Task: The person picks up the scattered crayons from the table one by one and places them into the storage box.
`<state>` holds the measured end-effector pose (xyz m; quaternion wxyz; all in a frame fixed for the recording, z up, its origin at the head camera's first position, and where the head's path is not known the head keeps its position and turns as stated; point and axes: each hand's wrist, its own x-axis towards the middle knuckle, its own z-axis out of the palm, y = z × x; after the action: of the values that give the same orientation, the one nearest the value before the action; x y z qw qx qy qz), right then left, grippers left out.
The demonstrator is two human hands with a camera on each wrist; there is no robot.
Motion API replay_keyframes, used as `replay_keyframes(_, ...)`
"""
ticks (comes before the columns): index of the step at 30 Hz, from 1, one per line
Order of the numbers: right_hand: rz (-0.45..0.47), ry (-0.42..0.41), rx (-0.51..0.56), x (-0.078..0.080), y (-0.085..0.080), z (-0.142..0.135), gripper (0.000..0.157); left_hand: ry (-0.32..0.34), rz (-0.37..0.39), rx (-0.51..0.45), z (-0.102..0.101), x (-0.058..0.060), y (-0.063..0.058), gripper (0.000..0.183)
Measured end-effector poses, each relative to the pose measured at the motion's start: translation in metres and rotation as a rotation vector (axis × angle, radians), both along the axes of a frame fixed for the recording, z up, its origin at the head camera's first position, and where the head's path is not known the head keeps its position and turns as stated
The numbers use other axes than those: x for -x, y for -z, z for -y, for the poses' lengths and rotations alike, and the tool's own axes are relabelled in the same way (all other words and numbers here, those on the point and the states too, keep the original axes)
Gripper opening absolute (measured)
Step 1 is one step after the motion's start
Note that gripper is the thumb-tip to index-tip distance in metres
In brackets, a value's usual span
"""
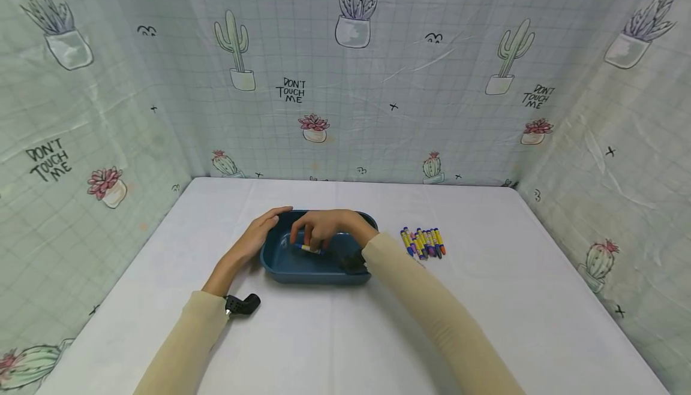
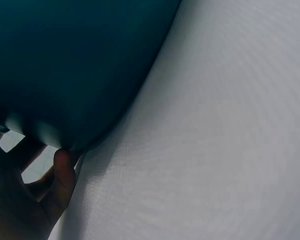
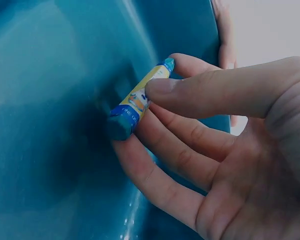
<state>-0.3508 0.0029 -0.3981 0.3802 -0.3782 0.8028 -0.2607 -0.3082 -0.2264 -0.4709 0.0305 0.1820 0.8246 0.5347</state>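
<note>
right grip (image 1: pixel 318 225) pinches crayon (image 3: pixel 136 100) | wrist view: axis diagonal, tip upper right

Long beige sleeves (image 1: pixel 445 323) are worn with a black left-wrist camera (image 1: pixel 244 304).

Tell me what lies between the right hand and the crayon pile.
The tray's rim with the tan right sleeve crossing over it, then a strip of white tabletop; head view shows it.

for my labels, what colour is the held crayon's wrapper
The wrapper is yellow with blue ends, clearest in right wrist view.
</note>
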Motion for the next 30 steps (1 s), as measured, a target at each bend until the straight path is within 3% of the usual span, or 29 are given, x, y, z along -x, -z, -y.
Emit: replay_keyframes(30, 0.004, -0.025, -0.096, 0.005, 0.002, 0.019, 0.047, 0.012, -0.006, -0.033, 0.001, 0.003, 0.002, 0.046)
